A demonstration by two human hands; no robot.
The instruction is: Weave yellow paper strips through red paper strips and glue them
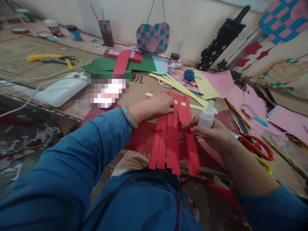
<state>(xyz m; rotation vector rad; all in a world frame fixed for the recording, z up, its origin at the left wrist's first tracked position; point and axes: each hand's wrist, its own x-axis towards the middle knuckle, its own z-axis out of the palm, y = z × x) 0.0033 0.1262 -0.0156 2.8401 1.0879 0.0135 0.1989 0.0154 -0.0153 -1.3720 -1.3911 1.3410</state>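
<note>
Several red paper strips [168,141] lie side by side on the cardboard-covered table [141,86], their near ends hanging over its edge. My left hand [158,104], fingers stretched flat, presses on the strips' far ends where a yellow strip [187,105] crosses them. My right hand [214,133] is closed round a small white glue bottle [207,117], nozzle up, just right of the strips. A grey-green bangle [128,116] sits on my left wrist, and blue sleeves cover both arms.
Red-handled scissors [256,147] lie right of my right hand. More yellow strips [173,83], pink paper [226,83], green and red sheets [120,64], blue yarn [189,75], a white device [62,89], a brush cup [106,32] and woven paper hearts [152,37] surround the work.
</note>
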